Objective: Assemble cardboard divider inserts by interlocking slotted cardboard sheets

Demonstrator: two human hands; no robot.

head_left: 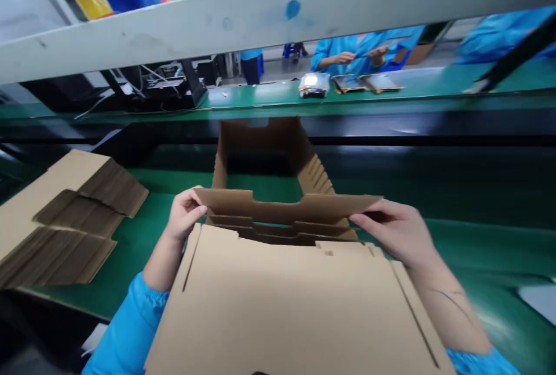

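A notched cardboard divider (278, 208) spans the space between my two hands, at the near part of an open cardboard frame (315, 169). My left hand (186, 213) pinches the divider's left end, thumb in front. Its right end is gripped between the thumb and fingers of my right hand (397, 227). More notched dividers (234, 221) stand across the frame just below it. Closest to me lies a large flat cardboard sheet (299, 305) with slits along both sides, hiding the frame's near end.
To the left, a stack of cut cardboard sheets (65, 207) rests on the green work surface (160, 181). A white beam (260, 10) crosses above. Beyond it, flat devices (315, 84) lie on a green shelf, near a person in blue (365, 44).
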